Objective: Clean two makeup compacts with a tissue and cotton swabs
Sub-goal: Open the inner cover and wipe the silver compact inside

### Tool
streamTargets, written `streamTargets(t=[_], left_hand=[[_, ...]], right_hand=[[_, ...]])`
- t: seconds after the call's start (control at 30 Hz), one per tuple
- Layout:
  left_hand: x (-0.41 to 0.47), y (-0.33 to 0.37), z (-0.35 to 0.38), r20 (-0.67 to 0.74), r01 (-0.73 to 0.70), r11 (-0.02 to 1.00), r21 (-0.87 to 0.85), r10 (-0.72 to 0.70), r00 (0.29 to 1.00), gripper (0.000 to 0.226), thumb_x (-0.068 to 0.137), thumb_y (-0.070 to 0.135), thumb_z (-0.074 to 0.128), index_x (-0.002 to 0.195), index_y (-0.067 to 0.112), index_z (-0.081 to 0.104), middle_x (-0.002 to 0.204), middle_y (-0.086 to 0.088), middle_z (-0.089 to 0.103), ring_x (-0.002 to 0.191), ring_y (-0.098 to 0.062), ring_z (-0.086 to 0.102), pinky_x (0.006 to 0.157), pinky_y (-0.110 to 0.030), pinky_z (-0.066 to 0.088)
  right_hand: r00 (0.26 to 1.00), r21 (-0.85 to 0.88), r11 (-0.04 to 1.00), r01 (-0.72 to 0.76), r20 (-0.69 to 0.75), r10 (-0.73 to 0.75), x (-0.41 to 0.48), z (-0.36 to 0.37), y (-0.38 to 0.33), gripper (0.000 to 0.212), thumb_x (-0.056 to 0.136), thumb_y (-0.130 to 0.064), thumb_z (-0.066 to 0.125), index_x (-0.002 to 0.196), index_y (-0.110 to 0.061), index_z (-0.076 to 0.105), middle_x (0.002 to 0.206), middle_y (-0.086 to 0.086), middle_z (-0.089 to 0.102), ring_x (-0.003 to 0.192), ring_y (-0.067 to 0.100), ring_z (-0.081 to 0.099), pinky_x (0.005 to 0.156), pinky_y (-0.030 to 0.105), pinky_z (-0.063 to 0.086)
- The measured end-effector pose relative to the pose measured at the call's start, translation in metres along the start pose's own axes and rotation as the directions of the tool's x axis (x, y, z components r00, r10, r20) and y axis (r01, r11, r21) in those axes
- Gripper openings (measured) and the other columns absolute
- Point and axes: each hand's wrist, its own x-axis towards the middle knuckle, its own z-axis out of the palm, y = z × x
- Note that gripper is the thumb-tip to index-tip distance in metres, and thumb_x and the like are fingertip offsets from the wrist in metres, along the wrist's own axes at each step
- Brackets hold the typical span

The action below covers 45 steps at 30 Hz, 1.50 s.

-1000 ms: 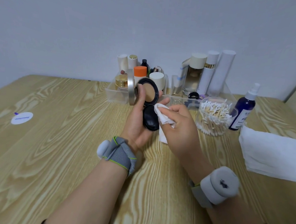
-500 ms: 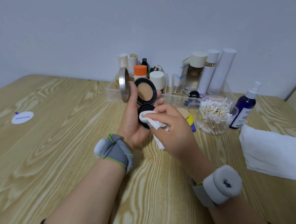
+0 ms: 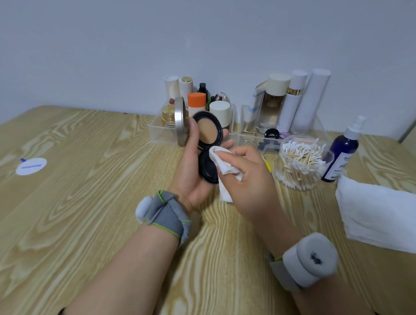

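Both hands are working above the table's middle: the left hand [image 3: 190, 178] is gripping the open compact [image 3: 208, 132], while the right hand [image 3: 247, 182] is pinching a tissue [image 3: 226, 166] against its black lid. Cotton swabs [image 3: 300, 161] are standing toward the far right edge.

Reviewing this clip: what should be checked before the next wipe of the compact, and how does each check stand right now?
1. Compact held securely: ok, the left hand grips the open compact.
2. Tissue in hand: ok, the right hand pinches the tissue against the black inner flap.
3. Tissue clear of the powder pan: ok, it sits below the pan.
4. Swabs near: ok, the swab jar stands beside the right hand.
5. Spare tissue stack: ok, on the table.
6. Flap wiped clean: cannot tell, the tissue covers part of it.
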Motion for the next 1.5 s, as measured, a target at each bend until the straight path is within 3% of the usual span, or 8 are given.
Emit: streamTargets(t=[0.27,0.6,0.8,0.87,0.97,1.13,1.27,1.5], left_hand=[[0.0,-0.002,0.002,-0.064,0.039,0.999,-0.008,-0.04,0.997,0.084,0.069,0.079,0.05,0.112,0.009,0.065,0.098,-0.008,0.066,0.091,-0.02,0.069,0.072,-0.034,0.058],[-0.002,-0.001,0.006,-0.059,0.0,1.0,-0.016,-0.001,0.998,0.098,0.062,0.077,0.047,0.13,0.006,0.058,0.118,-0.008,0.067,0.106,-0.02,0.067,0.086,-0.035,0.057],[-0.002,0.004,0.005,-0.072,-0.097,0.995,-0.019,0.095,0.993,0.08,0.084,0.073,0.033,0.116,0.006,0.062,0.103,-0.004,0.074,0.117,-0.01,0.059,0.101,-0.025,0.044],[0.0,0.004,0.002,-0.073,-0.109,0.994,-0.022,0.108,0.992,0.077,0.09,0.07,0.029,0.114,0.005,0.062,0.098,-0.003,0.075,0.117,-0.01,0.059,0.107,-0.025,0.04],[0.0,0.004,0.002,-0.063,-0.079,0.997,0.015,0.08,0.995,0.082,0.088,0.073,0.027,0.123,0.006,0.06,0.113,-0.006,0.071,0.114,-0.012,0.058,0.101,-0.027,0.043],[-0.004,0.001,0.007,-0.027,-0.01,1.0,0.014,0.01,1.0,0.098,0.064,0.074,0.045,0.134,0.005,0.055,0.131,-0.01,0.063,0.117,-0.021,0.062,0.095,-0.037,0.052],[-0.003,0.0,0.007,-0.056,0.004,0.999,0.038,-0.002,0.998,0.098,0.061,0.072,0.048,0.131,0.003,0.057,0.129,-0.014,0.064,0.111,-0.021,0.066,0.083,-0.036,0.059],[-0.001,-0.004,0.0,-0.038,0.051,0.994,0.1,-0.048,0.998,0.102,0.055,0.078,0.053,0.127,0.005,0.061,0.105,-0.014,0.069,0.099,-0.025,0.069,0.083,-0.038,0.058]], right_hand=[[0.996,0.047,0.998,0.036,0.076,-0.04,-0.001,0.003,-0.001,0.026,0.089,-0.025,0.06,0.111,-0.019,0.072,0.1,-0.001,0.053,0.093,0.006,0.055,0.083,0.011,0.04],[0.999,-0.097,0.995,-0.032,-0.003,0.032,0.001,-0.002,0.002,0.032,0.092,-0.01,0.058,0.121,-0.02,0.066,0.101,-0.001,0.049,0.088,0.006,0.049,0.075,0.003,0.035],[0.987,-0.067,0.985,-0.159,0.001,0.16,0.0,-0.008,0.0,0.026,0.086,-0.009,0.059,0.102,-0.023,0.073,0.095,-0.004,0.051,0.08,0.016,0.056,0.062,0.027,0.05],[0.986,-0.07,0.983,-0.168,-0.002,0.168,0.0,-0.009,0.0,0.023,0.086,-0.01,0.059,0.097,-0.023,0.073,0.094,-0.004,0.051,0.078,0.017,0.057,0.057,0.025,0.049],[0.99,-0.077,0.988,-0.137,-0.037,0.134,0.0,-0.006,0.001,0.023,0.087,-0.01,0.06,0.104,-0.02,0.073,0.094,-0.006,0.051,0.082,0.015,0.056,0.067,0.028,0.05],[0.998,-0.075,0.996,-0.054,-0.043,0.05,0.001,-0.003,0.003,0.035,0.087,-0.011,0.056,0.119,-0.015,0.067,0.1,-0.002,0.051,0.092,0.009,0.051,0.076,0.004,0.037],[0.999,-0.063,0.997,-0.045,-0.008,0.045,0.002,-0.002,0.009,0.031,0.091,-0.007,0.059,0.119,-0.017,0.067,0.101,-0.003,0.05,0.093,0.008,0.051,0.078,0.006,0.036],[0.999,-0.006,1.0,0.003,0.049,-0.002,0.002,0.0,0.006,0.027,0.087,-0.018,0.058,0.111,-0.024,0.071,0.101,-0.004,0.052,0.094,0.004,0.052,0.079,0.005,0.036]])
